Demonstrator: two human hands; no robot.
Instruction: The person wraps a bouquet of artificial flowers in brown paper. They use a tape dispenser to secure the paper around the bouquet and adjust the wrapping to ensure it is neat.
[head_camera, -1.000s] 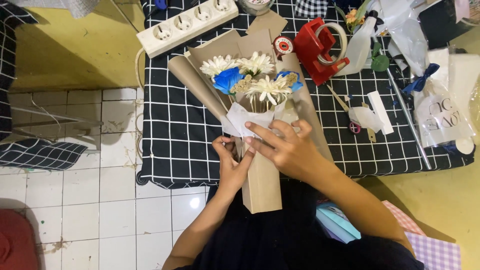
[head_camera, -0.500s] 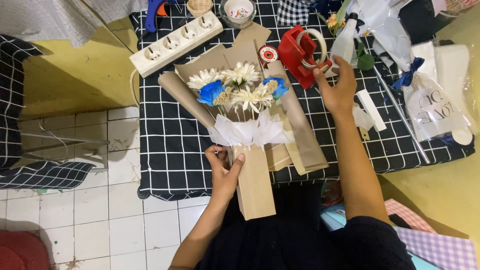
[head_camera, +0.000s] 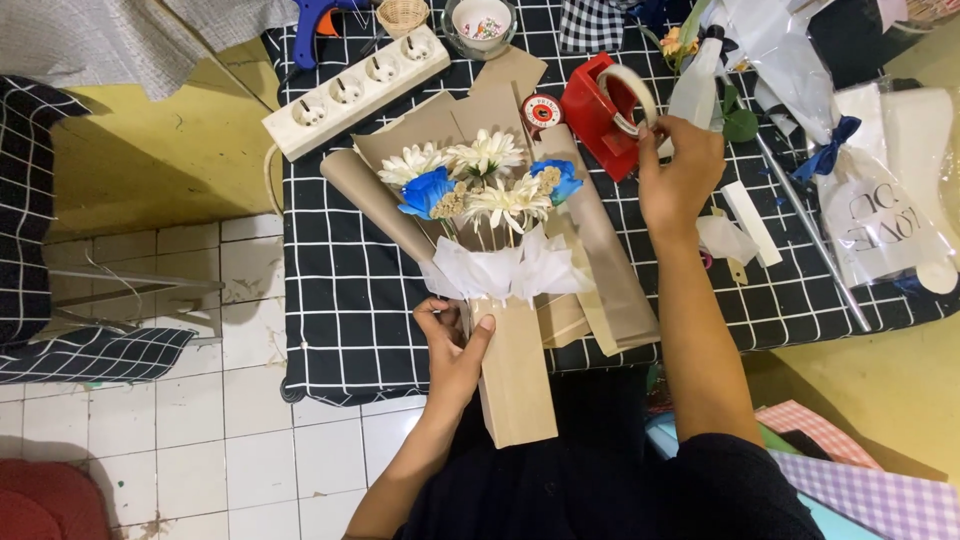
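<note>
Looking down through the head camera, I find the left hand (head_camera: 452, 350) clamped on the kraft-paper stem wrap of the bouquet (head_camera: 495, 270), thumb on top and the fingers curled around its left edge. The bouquet lies on a black grid-patterned cloth (head_camera: 350, 290), heads pointing away from me; its lower end overhangs the cloth edge toward my lap. White daisy-like flowers and two blue blooms show above a collar of white tissue; the stems themselves are hidden inside the paper.

The right hand (head_camera: 678, 178) is at the red tape dispenser (head_camera: 600, 110), fingertips closed on the tape roll's rim — I cannot make out whether a strip of tape is pinched between them, as the fingers cover that spot.

Just beside the dispenser a clear spray bottle (head_camera: 698, 85) stands half hidden behind the right hand. A white power strip (head_camera: 355, 90) lies at an angle near the bouquet's upper left. A blue glue gun (head_camera: 318, 18) and a small bowl (head_camera: 480, 22) are cut off by the top edge — their upper parts cannot be seen. A cellophane-wrapped package with a blue bow (head_camera: 860, 190) lies at far right.
</note>
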